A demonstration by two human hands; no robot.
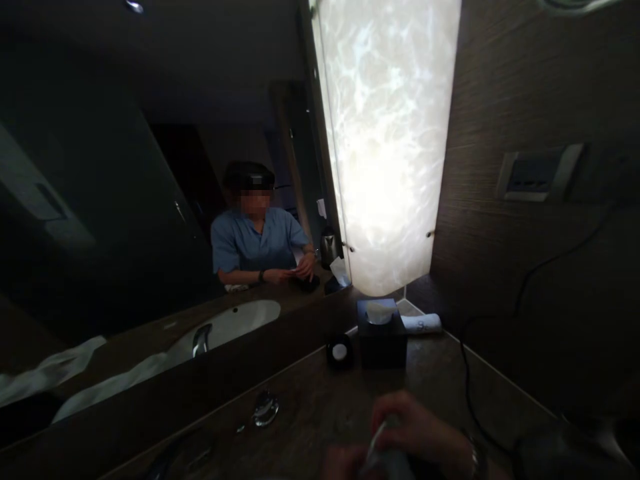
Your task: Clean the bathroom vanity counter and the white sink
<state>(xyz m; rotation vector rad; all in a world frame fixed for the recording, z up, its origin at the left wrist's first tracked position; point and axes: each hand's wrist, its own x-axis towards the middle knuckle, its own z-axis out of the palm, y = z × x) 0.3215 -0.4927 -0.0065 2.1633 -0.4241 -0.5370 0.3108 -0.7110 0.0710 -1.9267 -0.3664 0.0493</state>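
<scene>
Here, bottom edge at 6 o'clock: right hand (pixel 417 427) curled over a pale cloth-like item (pixel 385 453), fingers closed on its top; left hand (pixel 343 463) only partly in frame at about 7 o'clock of it, touching the same item, but whether it is gripping or just resting there I cannot tell. Too dark and blurred to say what the item is. Watch (pixel 475 460) on the right wrist. Step, as I judge it: two-handed handling of the item over the counter (pixel 310 407), mid-work, not set down. A next move would call for a firm two-handed hold and care for the cable (pixel 467 387) running at 2 o'clock of the hands. Farther out at 12 o'clock: small round dish (pixel 339 351), just beside it a dark tissue box (pixel 383 333), rolled towel (pixel 423 324) behind. At 10 o'clock a metal stopper (pixel 265 408). Beyond: mirror (pixel 125 200), lit panel (pixel 387 140), wall socket (pixel 537 175) at 1 o'clock.
</scene>
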